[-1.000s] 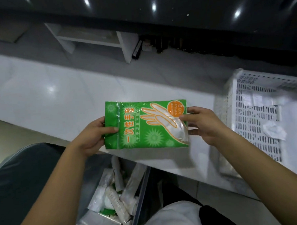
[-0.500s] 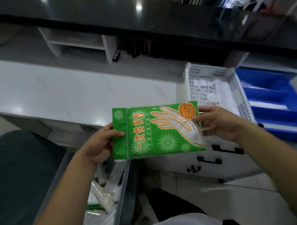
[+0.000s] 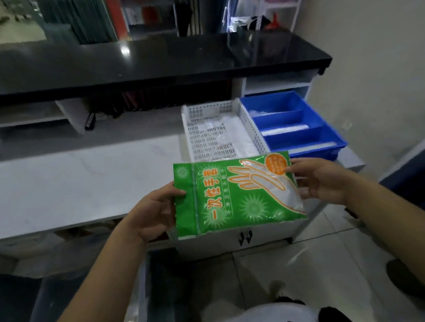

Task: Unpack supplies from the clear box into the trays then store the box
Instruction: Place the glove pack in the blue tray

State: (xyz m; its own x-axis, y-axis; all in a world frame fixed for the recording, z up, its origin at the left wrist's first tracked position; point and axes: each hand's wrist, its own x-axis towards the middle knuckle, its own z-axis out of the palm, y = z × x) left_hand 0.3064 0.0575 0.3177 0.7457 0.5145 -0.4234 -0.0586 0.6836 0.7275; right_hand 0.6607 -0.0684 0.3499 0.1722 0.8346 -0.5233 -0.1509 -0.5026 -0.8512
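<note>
Currently both hands hold the green glove pack point(image 3: 237, 196) in the air over the front edge of the white counter point(image 3: 73, 181), just short of the trays. Left hand point(image 3: 153, 212) pinches the sealed strip on the pack's left edge, thumb on top, fingers underneath. Right hand point(image 3: 322, 180) pinches the right edge near the orange sticker, fingers curled round it. Pack looks light, soft and floppy, with glossy film that's likely slippery, so hold by the flat sealed edges rather than the puffy middle. Nothing fragile, a drop won't hurt it. White perforated tray point(image 3: 214, 112) sits just beyond the pack and looks the likelier target; blue divided tray point(image 3: 327, 134) is right beside it. Clear box point(image 3: 142, 297) is on the floor below, contents blurred.
</note>
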